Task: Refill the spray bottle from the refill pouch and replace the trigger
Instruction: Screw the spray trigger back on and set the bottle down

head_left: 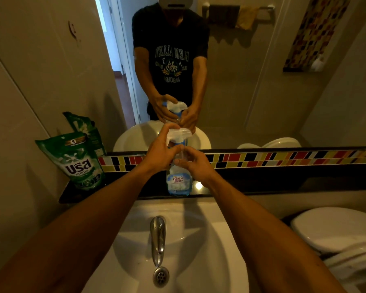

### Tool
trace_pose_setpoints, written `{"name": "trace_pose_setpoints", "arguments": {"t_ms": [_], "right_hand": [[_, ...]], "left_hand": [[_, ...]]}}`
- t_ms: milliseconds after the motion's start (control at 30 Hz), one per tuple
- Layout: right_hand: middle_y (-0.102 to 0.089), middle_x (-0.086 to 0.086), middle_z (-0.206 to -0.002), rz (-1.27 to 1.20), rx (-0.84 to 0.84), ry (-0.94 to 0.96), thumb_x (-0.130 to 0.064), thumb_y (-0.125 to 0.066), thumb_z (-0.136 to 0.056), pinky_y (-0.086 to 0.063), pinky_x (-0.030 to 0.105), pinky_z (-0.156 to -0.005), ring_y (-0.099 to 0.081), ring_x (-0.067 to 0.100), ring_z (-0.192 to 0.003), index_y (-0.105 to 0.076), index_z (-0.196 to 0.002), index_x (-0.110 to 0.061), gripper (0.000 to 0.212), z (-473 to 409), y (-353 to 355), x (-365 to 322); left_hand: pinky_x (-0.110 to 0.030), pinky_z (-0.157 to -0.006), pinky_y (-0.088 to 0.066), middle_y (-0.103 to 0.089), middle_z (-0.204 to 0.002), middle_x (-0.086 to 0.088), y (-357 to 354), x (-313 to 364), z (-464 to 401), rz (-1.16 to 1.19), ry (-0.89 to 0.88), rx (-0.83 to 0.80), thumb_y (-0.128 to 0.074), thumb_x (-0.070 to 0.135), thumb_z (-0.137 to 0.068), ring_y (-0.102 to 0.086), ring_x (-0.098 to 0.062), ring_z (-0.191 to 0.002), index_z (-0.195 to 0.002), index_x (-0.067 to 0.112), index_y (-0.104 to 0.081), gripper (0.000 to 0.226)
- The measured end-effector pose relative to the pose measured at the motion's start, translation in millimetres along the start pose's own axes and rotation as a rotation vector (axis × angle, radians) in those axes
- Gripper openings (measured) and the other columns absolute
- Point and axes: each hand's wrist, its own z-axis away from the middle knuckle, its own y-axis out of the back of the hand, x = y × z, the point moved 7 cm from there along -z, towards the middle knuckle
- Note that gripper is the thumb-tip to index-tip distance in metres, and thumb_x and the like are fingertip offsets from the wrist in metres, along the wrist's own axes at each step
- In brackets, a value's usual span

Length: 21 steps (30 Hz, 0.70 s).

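Bottle (179, 182) upright on counter (262, 185): right hand (195, 166) clasps neck, left hand (161, 151) grips trigger (179, 135); best turned squarely, bottle steadied, pouch (78, 163) beside

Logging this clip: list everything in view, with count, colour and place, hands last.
spray bottle: one, clear with blue label, upright on the dark ledge behind the basin
trigger head: one, white, on top of the bottle
refill pouch: one, green, leaning in the left corner of the ledge
ledge: one, black, below the mirror
tile strip: one, red, yellow, black and white, under the mirror
basin: one, white, nearest the camera
tap: one, chrome, over the basin
toilet: one, white, lower right
left hand: grip at the trigger head
right hand: grip on the bottle neck
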Motion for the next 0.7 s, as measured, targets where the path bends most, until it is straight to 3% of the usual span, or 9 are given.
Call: {"name": "trace_pose_setpoints", "arguments": {"t_ms": [67,233,367,533,700], "right_hand": [[-0.073,0.009,-0.123,-0.044,-0.021,0.012,-0.013,-0.074,-0.094,-0.059,0.045,-0.1,-0.071,0.026,-0.114,-0.066,-0.13,-0.015,0.038,0,-1,-14],[-0.073,0.006,-0.121,-0.062,-0.081,-0.009,-0.02,-0.072,-0.096,-0.061,0.04,-0.095,-0.072,0.024,-0.111,-0.063,-0.13,-0.02,0.035,4,-1,-45],[-0.075,0.014,-0.12,-0.12,-0.081,0.004,-0.014,-0.073,-0.095,-0.061,0.04,-0.094,-0.073,0.03,-0.111,-0.064,-0.129,-0.013,0.035,12,-3,-57],[-0.076,0.015,-0.115,-0.108,-0.084,-0.01,-0.011,-0.071,-0.095,-0.062,0.028,-0.082,-0.074,0.023,-0.1,-0.064,-0.126,-0.009,0.032,28,-2,-65],[-0.075,0.018,-0.117,-0.068,-0.091,-0.013,-0.014,-0.073,-0.095,-0.061,0.043,-0.095,-0.073,0.033,-0.109,-0.065,-0.126,-0.01,0.033,38,-7,-73]], "left_hand": [[-0.024,-0.072,-0.06,-0.059,-0.125,-0.005,8,9,-5,0.039,-0.011,0.031,-0.068,0.006,-0.09,-0.068,-0.016,-0.101,-0.133,0.03,-0.044,0.054],[-0.031,-0.085,-0.06,-0.06,-0.123,-0.002,22,33,-11,0.098,-0.06,0.05,-0.076,0.013,-0.085,-0.065,-0.018,-0.11,-0.129,0.025,-0.046,0.054],[-0.034,-0.087,-0.06,-0.062,-0.122,-0.005,29,45,-9,0.098,-0.065,0.072,-0.079,0.014,-0.082,-0.065,-0.019,-0.11,-0.126,0.022,-0.05,0.054],[-0.035,-0.088,-0.059,-0.063,-0.125,-0.006,30,50,1,0.132,-0.02,-0.002,-0.075,0.009,-0.086,-0.068,-0.02,-0.109,-0.131,0.023,-0.051,0.054],[-0.018,-0.074,-0.056,-0.06,-0.118,0.0,33,62,12,0.141,-0.022,0.022,-0.075,0.011,-0.087,-0.066,-0.013,-0.101,-0.13,0.019,-0.049,0.05]]}}
